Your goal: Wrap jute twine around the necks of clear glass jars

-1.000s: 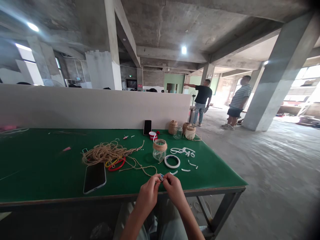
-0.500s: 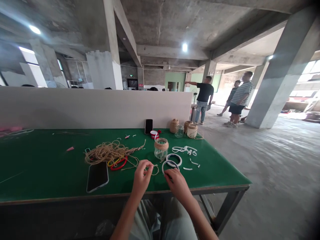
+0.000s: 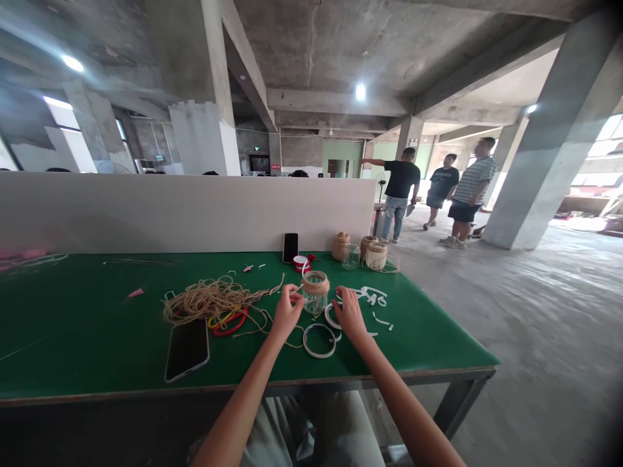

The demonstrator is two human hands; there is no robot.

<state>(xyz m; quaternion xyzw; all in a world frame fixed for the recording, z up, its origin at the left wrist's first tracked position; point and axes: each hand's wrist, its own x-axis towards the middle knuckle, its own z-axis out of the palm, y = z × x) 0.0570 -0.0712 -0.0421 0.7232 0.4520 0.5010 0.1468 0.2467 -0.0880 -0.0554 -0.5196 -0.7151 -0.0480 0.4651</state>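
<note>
A glass jar (image 3: 315, 299) with twine wound round its neck stands upright between my hands. My left hand (image 3: 288, 314) is at its left side, thumb and fingers pinched on a thin pale strip that points towards the jar's neck; its kind is hard to make out. To the jar's right, my right hand (image 3: 350, 312) is open, fingers curved and apart, with nothing visible in it. One white tape roll (image 3: 319, 342) lies flat in front of the jar. A second tape roll (image 3: 331, 316) is partly hidden behind my right hand.
Left lie a heap of twine (image 3: 209, 301), red-handled scissors (image 3: 232, 322) and a phone (image 3: 187, 350). Another phone (image 3: 291, 248) leans on the white partition (image 3: 195, 211). Farther right are twine-wrapped jars (image 3: 376, 256), a bare jar (image 3: 350, 257) and white strips (image 3: 374, 295). Several people stand beyond.
My right hand has let go of a tape roll, which now lies on the table, and has moved forward beside the jar. My left hand has also moved forward to the jar.
</note>
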